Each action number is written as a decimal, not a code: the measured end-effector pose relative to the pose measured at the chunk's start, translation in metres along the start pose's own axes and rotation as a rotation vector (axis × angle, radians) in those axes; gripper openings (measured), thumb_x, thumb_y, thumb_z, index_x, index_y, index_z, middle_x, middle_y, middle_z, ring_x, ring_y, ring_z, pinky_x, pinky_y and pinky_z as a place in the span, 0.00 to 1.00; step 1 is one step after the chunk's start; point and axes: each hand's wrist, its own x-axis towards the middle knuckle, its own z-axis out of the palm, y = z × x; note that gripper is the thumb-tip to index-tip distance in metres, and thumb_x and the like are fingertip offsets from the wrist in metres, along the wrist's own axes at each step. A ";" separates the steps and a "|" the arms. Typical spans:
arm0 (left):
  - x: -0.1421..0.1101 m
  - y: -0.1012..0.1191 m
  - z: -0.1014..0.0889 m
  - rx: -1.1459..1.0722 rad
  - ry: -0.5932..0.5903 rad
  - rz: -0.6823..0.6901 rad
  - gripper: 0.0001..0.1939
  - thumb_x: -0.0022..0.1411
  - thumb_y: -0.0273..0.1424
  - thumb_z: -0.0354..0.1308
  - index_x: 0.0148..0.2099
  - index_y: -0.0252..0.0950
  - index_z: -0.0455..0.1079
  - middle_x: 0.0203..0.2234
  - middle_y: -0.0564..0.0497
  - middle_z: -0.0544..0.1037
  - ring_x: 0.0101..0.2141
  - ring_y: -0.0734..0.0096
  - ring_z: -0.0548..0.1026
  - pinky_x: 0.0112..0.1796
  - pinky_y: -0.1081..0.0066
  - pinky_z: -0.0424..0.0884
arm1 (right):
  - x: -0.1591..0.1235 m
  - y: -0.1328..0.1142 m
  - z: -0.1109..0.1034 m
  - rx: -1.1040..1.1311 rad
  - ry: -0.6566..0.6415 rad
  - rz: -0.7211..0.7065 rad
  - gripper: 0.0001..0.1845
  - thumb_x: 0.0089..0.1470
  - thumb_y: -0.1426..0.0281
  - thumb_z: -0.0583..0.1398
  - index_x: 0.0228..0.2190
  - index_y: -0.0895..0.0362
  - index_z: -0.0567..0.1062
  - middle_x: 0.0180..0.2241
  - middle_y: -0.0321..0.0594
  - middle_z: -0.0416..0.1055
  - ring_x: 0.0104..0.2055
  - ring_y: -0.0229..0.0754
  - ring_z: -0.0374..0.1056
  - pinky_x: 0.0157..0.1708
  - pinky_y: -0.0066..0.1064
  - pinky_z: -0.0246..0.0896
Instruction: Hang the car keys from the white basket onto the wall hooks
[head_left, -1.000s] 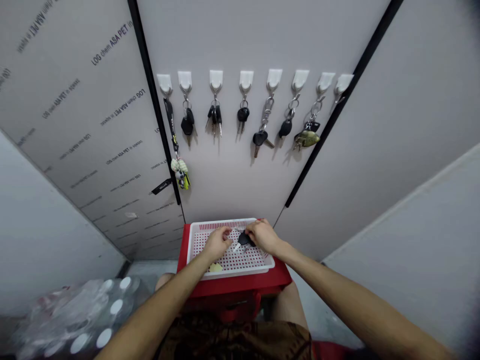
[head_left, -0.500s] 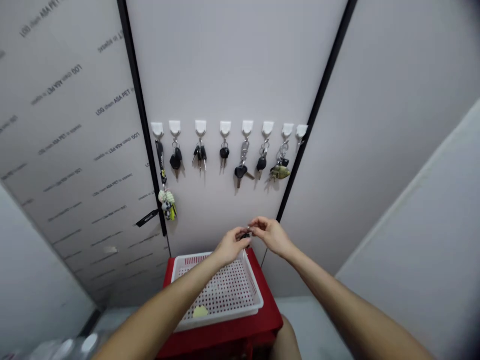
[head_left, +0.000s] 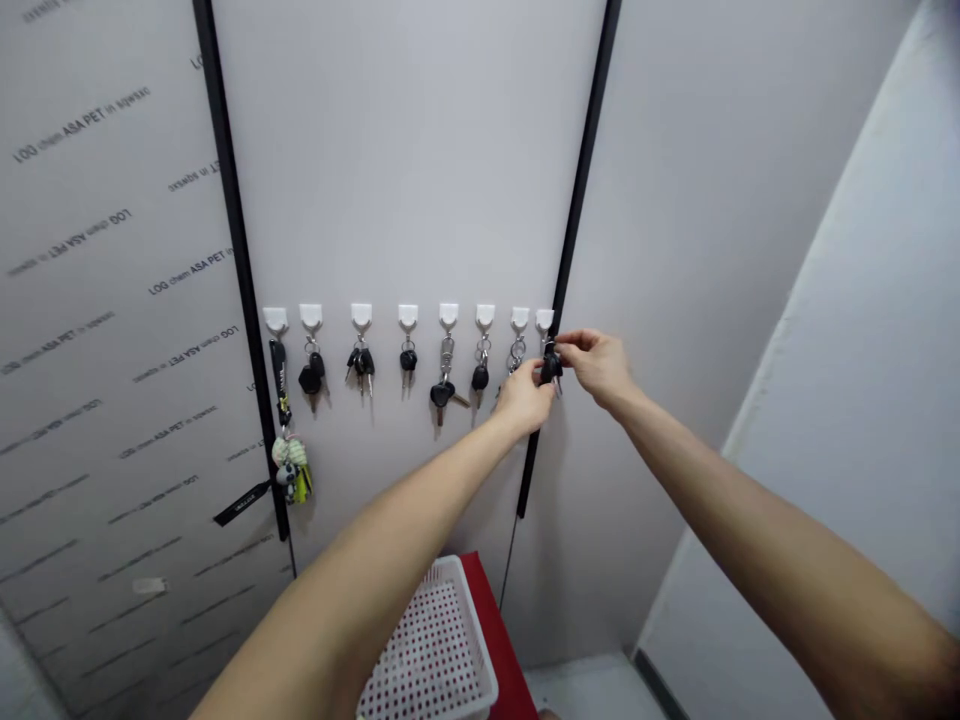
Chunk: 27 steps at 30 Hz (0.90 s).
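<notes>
Car key bunch (head_left: 551, 366) sits, in the head view, just below the rightmost white adhesive hook (head_left: 544, 320). Right hand (head_left: 596, 365) pinches it in a narrow fingertip grip; left hand (head_left: 525, 398) lies just beside it, grip indeterminate. Step in hand appears to be hanging; this calls for seating the bunch over the hook.

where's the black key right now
In the head view, the black key is between the left hand and right hand, just below the rightmost white hook, beside the black wall strip.
</notes>
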 end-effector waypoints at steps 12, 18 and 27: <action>-0.020 -0.013 -0.013 0.054 -0.080 -0.032 0.21 0.45 0.25 0.49 0.45 0.33 0.58 0.38 0.46 0.67 0.31 0.75 0.68 0.34 0.74 0.63 | 0.017 0.015 0.006 -0.254 0.086 0.062 0.12 0.34 0.74 0.50 0.24 0.62 0.71 0.18 0.37 0.67 0.20 0.32 0.61 0.25 0.25 0.56; -0.064 -0.061 -0.029 -0.051 -0.093 -0.161 0.18 0.43 0.23 0.49 0.41 0.30 0.60 0.36 0.44 0.68 0.29 0.77 0.68 0.33 0.73 0.63 | -0.039 0.026 0.021 -0.159 0.208 0.002 0.13 0.37 0.73 0.49 0.27 0.62 0.69 0.25 0.39 0.67 0.26 0.33 0.60 0.30 0.26 0.55; -0.169 -0.160 -0.047 0.044 -0.179 -0.459 0.19 0.40 0.37 0.49 0.35 0.30 0.63 0.32 0.46 0.70 0.34 0.66 0.68 0.34 0.67 0.64 | -0.226 0.063 0.107 -0.139 -0.484 0.110 0.12 0.40 0.75 0.48 0.28 0.59 0.68 0.29 0.38 0.66 0.30 0.32 0.60 0.32 0.22 0.55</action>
